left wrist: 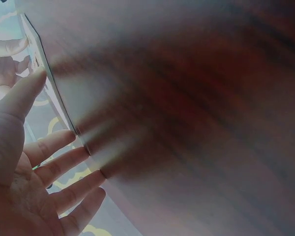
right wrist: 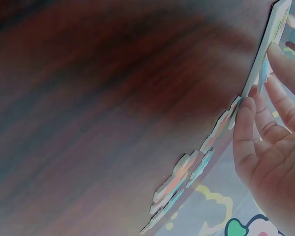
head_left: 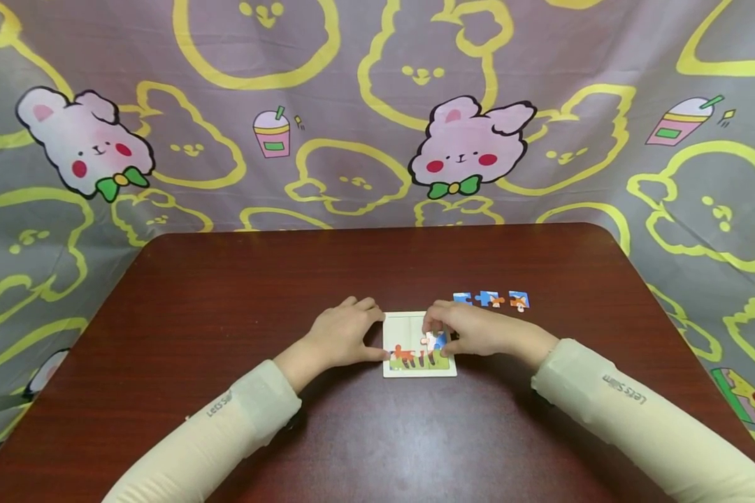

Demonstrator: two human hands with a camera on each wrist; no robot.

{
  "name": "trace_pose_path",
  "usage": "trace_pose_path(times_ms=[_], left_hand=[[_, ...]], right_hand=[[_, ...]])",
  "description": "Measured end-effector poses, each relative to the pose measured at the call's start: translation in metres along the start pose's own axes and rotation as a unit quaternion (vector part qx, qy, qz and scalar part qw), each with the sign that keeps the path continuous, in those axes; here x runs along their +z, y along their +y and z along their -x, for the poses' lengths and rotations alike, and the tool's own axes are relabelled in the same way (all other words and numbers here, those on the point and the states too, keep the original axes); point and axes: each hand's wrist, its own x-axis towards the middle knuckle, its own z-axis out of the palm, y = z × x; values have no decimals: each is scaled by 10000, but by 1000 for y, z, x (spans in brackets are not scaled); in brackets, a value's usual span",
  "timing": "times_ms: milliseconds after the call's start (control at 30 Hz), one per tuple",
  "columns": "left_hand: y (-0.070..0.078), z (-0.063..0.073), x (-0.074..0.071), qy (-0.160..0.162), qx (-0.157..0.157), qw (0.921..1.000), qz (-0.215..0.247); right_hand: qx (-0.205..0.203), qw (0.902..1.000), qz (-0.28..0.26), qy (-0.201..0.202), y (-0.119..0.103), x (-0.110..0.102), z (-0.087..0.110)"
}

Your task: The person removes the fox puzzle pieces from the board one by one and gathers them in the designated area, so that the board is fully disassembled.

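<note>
The tray (head_left: 419,374) lies flat on the worktop (head_left: 239,293), between both hands; its bottom strip shows orange legs on green, while much of the upper part is bare; the left hand (head_left: 344,334) has its fingers loosely spread and grasps nothing, its thumb touching the tray's left edge; the right hand's (head_left: 473,328) fingers are nearly closed, pinching a blue-and-white piece (head_left: 439,341) over the tray's right side; loose pieces (head_left: 519,300) lie beyond that hand.

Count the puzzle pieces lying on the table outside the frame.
3 visible, in a row beyond the right hand: a left piece, a middle piece and a right piece. The hand may hide more.
</note>
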Motion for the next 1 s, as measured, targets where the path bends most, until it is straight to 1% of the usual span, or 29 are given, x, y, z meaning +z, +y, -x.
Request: trace_pose_path(times_ms=[133, 433, 667, 833, 1000], left_hand=[[0, 0, 0, 4, 8, 10000, 6], [-1, 0, 1, 35, 25, 10000, 8], [-1, -1, 1, 37, 20, 10000, 20], [-1, -1, 1, 34, 19, 10000, 17], [-2, -1, 1, 46, 31, 10000, 25]], right_hand=[[-61, 9999, -83, 33, 1, 0, 0], [-51, 9996, -273, 55, -1, 0, 2], [-251, 9982, -504, 208, 0, 1, 3], [-217, 9973, -654, 262, 2, 2, 4], [-219, 9970, -631, 378, 2, 0, 5]])
